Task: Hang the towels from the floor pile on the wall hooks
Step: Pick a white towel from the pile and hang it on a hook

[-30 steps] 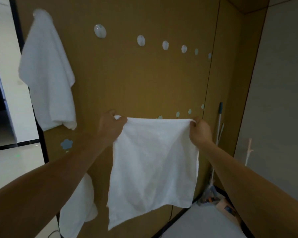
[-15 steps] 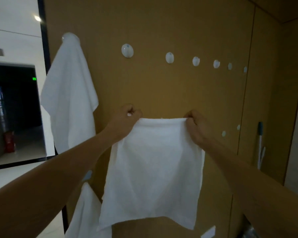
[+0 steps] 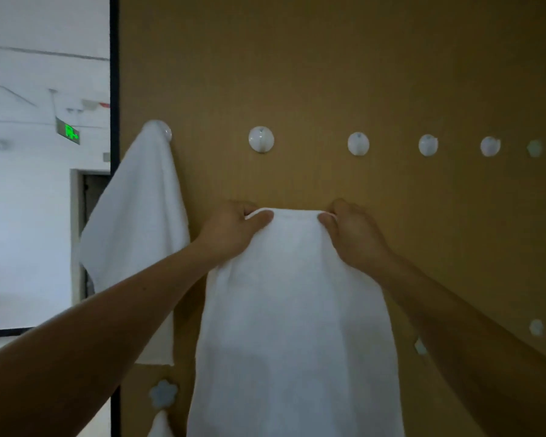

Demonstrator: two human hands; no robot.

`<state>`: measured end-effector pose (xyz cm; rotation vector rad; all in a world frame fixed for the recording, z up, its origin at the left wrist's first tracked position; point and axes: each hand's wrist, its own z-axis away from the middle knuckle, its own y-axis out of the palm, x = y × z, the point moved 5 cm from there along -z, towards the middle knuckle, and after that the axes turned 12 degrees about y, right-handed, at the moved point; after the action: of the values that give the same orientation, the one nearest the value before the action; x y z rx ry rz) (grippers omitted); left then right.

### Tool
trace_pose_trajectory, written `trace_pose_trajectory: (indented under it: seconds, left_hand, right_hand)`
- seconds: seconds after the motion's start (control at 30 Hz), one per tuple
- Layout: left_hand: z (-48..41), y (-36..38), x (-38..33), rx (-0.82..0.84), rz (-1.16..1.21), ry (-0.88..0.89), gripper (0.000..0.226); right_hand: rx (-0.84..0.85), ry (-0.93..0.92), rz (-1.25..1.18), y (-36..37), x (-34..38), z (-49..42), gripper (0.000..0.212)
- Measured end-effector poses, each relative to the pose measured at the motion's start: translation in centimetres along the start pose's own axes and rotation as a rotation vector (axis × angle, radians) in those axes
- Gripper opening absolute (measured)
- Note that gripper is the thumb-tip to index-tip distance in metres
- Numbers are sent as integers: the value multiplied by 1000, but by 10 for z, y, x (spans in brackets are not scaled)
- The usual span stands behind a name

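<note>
I hold a white towel (image 3: 293, 326) up in front of the brown wall panel (image 3: 328, 74). My left hand (image 3: 234, 230) grips its top left corner and my right hand (image 3: 353, 231) grips its top right corner, close together. The towel's top edge is below the second round white hook (image 3: 261, 139) of the upper row. Another white towel (image 3: 136, 231) hangs from the first hook (image 3: 163, 130) at the left. More bare hooks (image 3: 358, 144) run to the right. The floor pile is out of view.
A lower row has a flower-shaped hook (image 3: 163, 393) with a towel's tip (image 3: 161, 425) under it, and small hooks (image 3: 535, 327) at the right. The panel's black edge (image 3: 114, 89) borders a bright white hallway with a green exit sign (image 3: 68, 133).
My hands have risen toward the upper hook row and moved closer together, bunching the towel's top edge. My view has tilted up and nearer the wall.
</note>
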<state>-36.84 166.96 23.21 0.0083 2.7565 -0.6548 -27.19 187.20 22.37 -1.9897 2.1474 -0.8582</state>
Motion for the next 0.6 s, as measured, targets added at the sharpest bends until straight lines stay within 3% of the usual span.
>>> trace_pose_trajectory:
  seconds: [0.2,0.4,0.6]
  left_hand:
    - [-39,-9,-7,-102,-327,66,33]
    - [-93,-46,-5,-308,-485,79,19]
    - [-147,-89,-5,-474,-533,61,21]
  right_hand:
    - [-22,-117,129,-4,20,-55,22]
    - [-38,56,-170,-14,49,-114,21]
    - [-177,34,-235,-22,87,-172,22]
